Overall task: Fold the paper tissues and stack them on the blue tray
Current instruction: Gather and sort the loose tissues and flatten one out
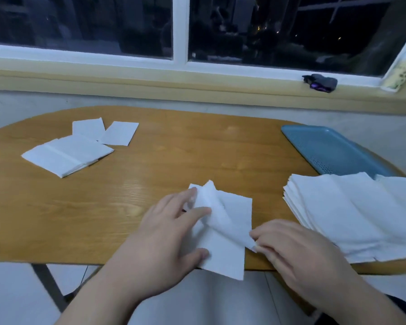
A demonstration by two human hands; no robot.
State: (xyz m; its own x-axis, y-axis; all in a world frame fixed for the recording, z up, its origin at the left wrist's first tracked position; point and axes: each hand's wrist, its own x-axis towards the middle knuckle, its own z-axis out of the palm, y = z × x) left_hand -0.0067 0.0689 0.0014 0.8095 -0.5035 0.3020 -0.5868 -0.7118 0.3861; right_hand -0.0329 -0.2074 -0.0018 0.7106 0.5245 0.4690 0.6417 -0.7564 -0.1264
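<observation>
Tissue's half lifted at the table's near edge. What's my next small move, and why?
Probably lower the right hand, laying its pinched flap flat onto the tissue the left hand presses down, edges matched: the fold is raised, uncreased.

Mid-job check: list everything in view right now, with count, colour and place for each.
tissue being folded: 1, white, centre of the near table edge, one flap lifted
unfolded tissue stack: 1, white, near right of table
tray: 1, blue, far right, behind that stack
small folded tissues: 2, white, far left of table
larger tissue pile: 1, white, left, just in front of those two
table: 1, brown wood, middle of view
dark object: 1, black-grey, on the windowsill at right; unidentifiable
left hand: 1, presses the tissue's left side
right hand: 1, pinches the lifted flap's corner
</observation>
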